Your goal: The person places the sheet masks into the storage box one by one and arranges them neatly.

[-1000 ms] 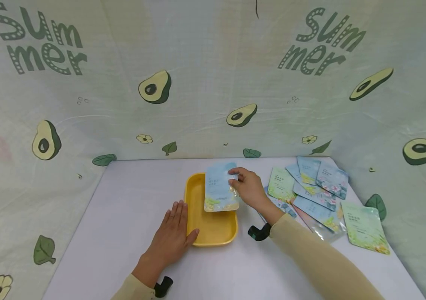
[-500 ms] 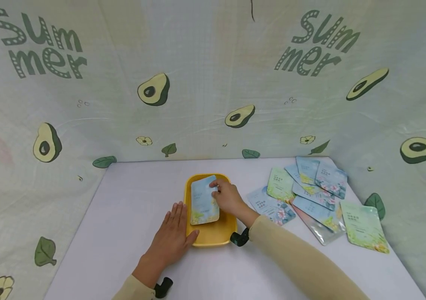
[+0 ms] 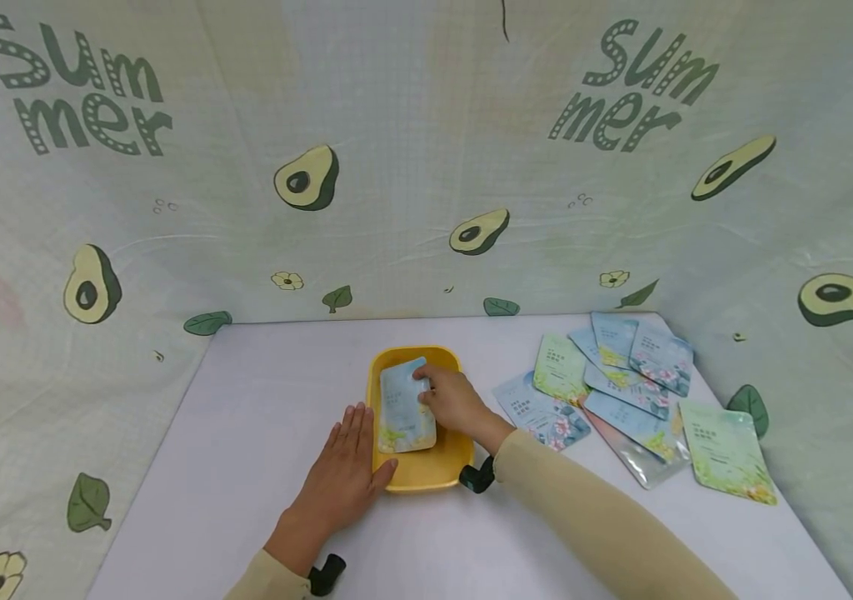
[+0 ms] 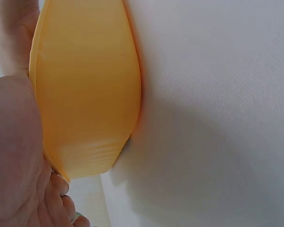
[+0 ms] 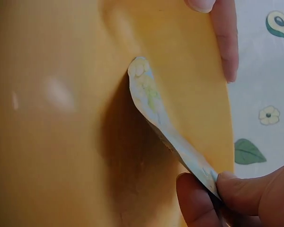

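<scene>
My right hand point(image 3: 456, 402) pinches the edge of a light blue sachet packet point(image 3: 404, 408) with yellow-green flowers printed at its lower end. In the right wrist view the packet point(image 5: 154, 111) slants down inside the yellow tray, between thumb and fingers. The yellow tray point(image 3: 441, 475) stands on the white table. Along the tray's left rim lies my left hand point(image 3: 347, 471), fingers straight and thumb over the near left edge. From the left wrist, the tray's outer wall point(image 4: 87, 90) shows beside the palm.
Right of the tray lies a loose spread of several packets, among them a blue floral one point(image 3: 542, 412), a green one point(image 3: 561, 367) and another green one point(image 3: 726, 450) at the right edge. A printed cloth point(image 3: 396, 108) rises behind the white table point(image 3: 261, 400).
My right hand has carried the packet leftward and down, from above the tray's right part to inside its left part. The left hand stays at the rim.
</scene>
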`<state>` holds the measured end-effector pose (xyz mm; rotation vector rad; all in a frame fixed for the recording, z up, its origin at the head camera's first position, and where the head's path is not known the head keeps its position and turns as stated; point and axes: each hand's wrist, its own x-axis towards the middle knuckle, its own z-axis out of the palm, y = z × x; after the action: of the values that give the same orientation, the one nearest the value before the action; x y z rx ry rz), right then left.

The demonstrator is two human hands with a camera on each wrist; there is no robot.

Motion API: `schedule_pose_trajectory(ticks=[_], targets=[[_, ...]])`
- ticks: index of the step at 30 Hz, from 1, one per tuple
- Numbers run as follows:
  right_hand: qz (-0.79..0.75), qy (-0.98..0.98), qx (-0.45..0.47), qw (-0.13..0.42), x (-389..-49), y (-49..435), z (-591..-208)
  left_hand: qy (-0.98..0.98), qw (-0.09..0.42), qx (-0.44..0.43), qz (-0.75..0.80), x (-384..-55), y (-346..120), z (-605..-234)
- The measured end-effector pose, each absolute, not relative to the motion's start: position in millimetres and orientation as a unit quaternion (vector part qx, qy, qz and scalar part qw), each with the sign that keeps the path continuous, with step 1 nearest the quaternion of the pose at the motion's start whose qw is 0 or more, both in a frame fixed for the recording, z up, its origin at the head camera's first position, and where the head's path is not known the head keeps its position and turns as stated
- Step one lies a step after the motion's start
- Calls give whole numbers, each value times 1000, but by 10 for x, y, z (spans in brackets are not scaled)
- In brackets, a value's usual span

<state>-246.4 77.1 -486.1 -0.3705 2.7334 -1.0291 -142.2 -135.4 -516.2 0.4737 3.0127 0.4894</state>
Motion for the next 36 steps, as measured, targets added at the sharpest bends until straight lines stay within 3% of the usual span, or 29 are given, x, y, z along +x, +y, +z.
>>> schedule_pose_trajectory(ticks=[29, 36], targets=[[-289, 943, -98, 133, -2378, 782, -4733, 974, 27, 153, 165, -1412, -1357, -5185], [-286, 950, -106, 59, -2322, 937, -4669, 975, 24, 151, 162, -1422, -1355, -5201]])
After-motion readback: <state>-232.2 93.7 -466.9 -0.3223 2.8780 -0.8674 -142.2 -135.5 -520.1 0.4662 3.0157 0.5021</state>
